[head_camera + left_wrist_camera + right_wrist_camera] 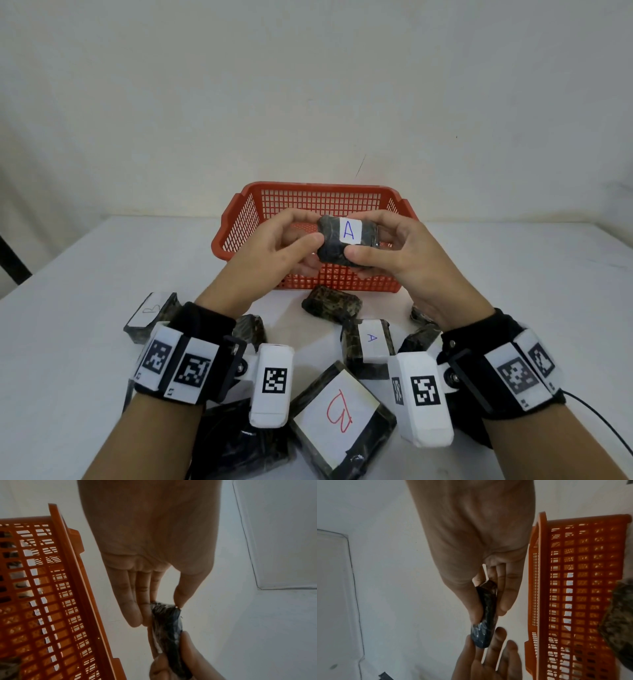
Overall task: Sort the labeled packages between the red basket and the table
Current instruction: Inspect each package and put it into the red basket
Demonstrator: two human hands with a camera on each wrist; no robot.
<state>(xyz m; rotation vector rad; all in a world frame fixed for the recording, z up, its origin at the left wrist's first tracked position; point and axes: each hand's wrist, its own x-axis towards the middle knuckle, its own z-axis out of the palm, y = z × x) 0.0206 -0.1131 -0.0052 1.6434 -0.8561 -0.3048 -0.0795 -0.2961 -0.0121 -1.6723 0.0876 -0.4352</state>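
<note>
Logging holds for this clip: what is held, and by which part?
The A-labelled package, by its two short ends: left hand pinches the left end, right hand the right.

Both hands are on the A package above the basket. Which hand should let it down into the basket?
Probably the right. The right hand pinches the A package between thumb and fingers, with fingers under it; the left hand holds only its end. Both hover over the red basket.

wall (308, 85): off-white, thin crack | dark strip (12, 258): far left | cable (603, 421): black, right
</note>
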